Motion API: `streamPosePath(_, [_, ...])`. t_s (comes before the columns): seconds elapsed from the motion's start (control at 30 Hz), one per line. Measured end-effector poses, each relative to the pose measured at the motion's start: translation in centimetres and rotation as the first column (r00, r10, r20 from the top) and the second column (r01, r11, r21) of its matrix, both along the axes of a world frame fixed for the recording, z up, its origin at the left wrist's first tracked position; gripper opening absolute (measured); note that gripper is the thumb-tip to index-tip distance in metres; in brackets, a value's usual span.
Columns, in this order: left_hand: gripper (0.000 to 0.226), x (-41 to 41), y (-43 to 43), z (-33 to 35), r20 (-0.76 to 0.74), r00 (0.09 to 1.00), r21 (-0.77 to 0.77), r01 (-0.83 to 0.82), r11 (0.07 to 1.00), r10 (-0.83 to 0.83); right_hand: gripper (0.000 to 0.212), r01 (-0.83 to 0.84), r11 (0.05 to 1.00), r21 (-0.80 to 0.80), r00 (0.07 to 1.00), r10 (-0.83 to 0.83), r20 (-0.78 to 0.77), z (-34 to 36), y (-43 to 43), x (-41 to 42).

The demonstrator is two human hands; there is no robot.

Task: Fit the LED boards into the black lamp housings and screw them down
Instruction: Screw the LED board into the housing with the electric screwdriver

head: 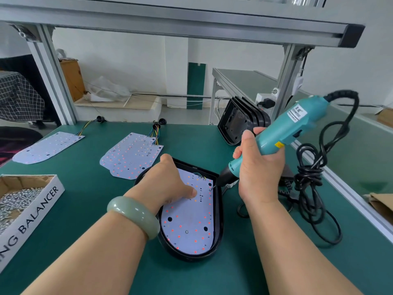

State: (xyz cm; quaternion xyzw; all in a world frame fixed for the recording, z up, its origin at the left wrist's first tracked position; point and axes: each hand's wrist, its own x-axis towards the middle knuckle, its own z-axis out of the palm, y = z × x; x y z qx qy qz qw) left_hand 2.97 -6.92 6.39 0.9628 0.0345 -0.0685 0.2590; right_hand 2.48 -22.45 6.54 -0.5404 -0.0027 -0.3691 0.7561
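A black lamp housing (219, 211) lies in front of me on the green bench. A white LED board (189, 220) with red dots sits inside it. My left hand (170, 184) rests on the upper part of that board, fingers curled and the thumb pressing down. My right hand (257, 167) grips a teal electric screwdriver (293, 128). Its bit tip touches a screw near the board's right edge. Two more LED boards with coloured wires lie further back: one in the middle (131, 158), one at the left (49, 146).
A cardboard box of small screws (23, 199) stands at the left edge. A stack of black housings (240, 122) leans at the back right. The screwdriver's black cable (314, 184) lies coiled to the right of the housing. Aluminium frame posts rise at both back corners.
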Motion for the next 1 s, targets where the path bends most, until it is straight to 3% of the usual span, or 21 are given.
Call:
streamPosePath(0.1, [0.074, -0.1, -0.3, 0.2, 0.0, 1.0, 0.018, 0.0, 1.0, 0.0, 0.015, -0.051, 0.997, -0.057, 0.999, 0.051, 0.004, 0.2, 0.3, 0.2])
streamPosePath(0.7, [0.066, -0.1, 0.1, -0.1, -0.012, 1.0, -0.05, -0.015, 0.999, 0.014, 0.013, -0.075, 0.995, -0.061, 0.997, 0.077, 0.03, -0.6, 0.3, -0.7])
streamPosePath(0.9, [0.067, -0.2, 0.6, -0.6, -0.028, 0.999, -0.117, -0.032, 0.993, 0.029, 0.013, 0.015, 0.99, 0.141, 0.992, -0.033, 0.124, 0.9, -0.9, -1.2])
streamPosePath(1.0, [0.072, -0.5, 1.1, -0.5, -0.047, 0.999, -0.259, -0.019, 0.966, 0.007, 0.015, 0.012, 0.974, 0.226, 0.992, -0.04, 0.117, 0.6, -1.6, -1.5])
